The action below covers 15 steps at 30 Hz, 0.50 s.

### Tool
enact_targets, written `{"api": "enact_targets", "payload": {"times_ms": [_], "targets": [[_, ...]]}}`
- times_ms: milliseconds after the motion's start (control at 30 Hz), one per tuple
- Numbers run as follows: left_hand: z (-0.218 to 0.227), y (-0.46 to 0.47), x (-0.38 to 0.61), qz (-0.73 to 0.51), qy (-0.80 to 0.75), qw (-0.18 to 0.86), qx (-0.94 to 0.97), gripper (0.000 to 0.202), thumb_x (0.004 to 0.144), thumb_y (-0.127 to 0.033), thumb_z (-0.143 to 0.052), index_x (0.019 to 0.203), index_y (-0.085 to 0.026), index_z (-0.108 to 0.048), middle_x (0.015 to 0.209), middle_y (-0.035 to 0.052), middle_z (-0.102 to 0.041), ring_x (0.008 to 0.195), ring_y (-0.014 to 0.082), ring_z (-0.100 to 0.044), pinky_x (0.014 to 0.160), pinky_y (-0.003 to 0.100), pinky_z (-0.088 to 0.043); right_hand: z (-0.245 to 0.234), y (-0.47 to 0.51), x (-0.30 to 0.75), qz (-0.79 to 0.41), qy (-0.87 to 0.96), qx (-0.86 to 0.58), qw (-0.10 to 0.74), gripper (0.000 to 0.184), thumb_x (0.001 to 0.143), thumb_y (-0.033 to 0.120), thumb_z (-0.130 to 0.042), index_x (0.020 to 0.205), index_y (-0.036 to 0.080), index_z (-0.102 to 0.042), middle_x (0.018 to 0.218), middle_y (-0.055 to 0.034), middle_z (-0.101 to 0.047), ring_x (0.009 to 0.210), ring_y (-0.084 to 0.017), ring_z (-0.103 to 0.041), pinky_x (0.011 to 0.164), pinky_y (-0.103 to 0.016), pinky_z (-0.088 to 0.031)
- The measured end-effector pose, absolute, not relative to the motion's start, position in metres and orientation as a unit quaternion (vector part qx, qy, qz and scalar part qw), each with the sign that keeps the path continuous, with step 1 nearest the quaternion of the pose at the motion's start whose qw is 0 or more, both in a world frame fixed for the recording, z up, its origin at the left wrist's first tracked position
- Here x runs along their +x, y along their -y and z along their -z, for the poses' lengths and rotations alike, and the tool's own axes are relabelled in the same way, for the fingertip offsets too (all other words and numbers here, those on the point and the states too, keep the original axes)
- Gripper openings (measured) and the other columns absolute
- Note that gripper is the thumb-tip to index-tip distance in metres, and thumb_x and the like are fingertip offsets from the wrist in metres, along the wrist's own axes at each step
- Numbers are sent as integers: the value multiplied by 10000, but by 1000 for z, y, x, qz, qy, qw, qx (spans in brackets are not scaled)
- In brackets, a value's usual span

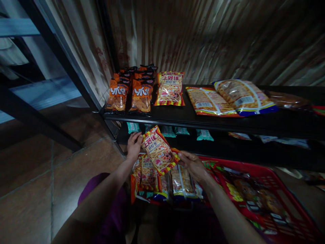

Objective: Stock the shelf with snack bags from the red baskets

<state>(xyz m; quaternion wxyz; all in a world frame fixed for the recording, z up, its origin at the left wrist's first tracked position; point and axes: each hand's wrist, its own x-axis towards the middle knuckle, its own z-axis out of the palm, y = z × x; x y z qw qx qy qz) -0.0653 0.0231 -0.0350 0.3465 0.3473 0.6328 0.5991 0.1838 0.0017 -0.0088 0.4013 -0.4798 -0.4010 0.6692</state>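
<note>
Head view: my left hand (133, 147) and right hand (193, 165) are clamped on a snack bag (157, 149) by opposite ends, just below the upper shelf (175, 118) front edge, near its left corner; likely light, slippery, crushable, best held by its seams.

"上好佳" and "鲜虾条" stand on the near prawn-cracker packet (157, 150) and far shelf packet (170, 88), "烧" on the far-left orange bags (141, 97).

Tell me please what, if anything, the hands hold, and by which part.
A Prawn Crackers packet: the left hand holds its top left corner, the right hand its bottom right corner.
</note>
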Motion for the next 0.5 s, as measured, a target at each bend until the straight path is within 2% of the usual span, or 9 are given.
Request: {"api": "enact_targets", "payload": {"times_ms": [100, 267, 500], "targets": [[31, -25, -66, -588, -626, 345, 379, 253, 743, -378, -635, 941, -243, -714, 1179, 35, -625, 1149, 214, -516, 999, 328, -368, 8, -3, 190, -661, 436, -482, 375, 330, 594, 483, -770, 745, 194, -717, 772, -46, -719, 744, -193, -640, 710, -321, -495], [25, -22, -58, -577, -571, 454, 368, 349, 723, -406, -653, 1018, -225, -695, 1026, 36, -686, 922, 192, -607, 811, 289, -462, 7, -3, 194, -615, 527, -493, 316, 323, 675, 508, -693, 749, 194, -707, 706, -16, -690, 681, -175, -612, 636, -286, -468], [24, -23, -49, -579, -532, 554, 274, 332, 595, -368, -739, 853, -163, -706, 702, 12, -677, 598, 121, -570, 597, 242, -445, -1, -3, 193, -566, 590, -500, 286, 371, 712, 531, -628, 805, 186, -728, 759, -26, -699, 753, -207, -617, 696, -313, -467]]}}
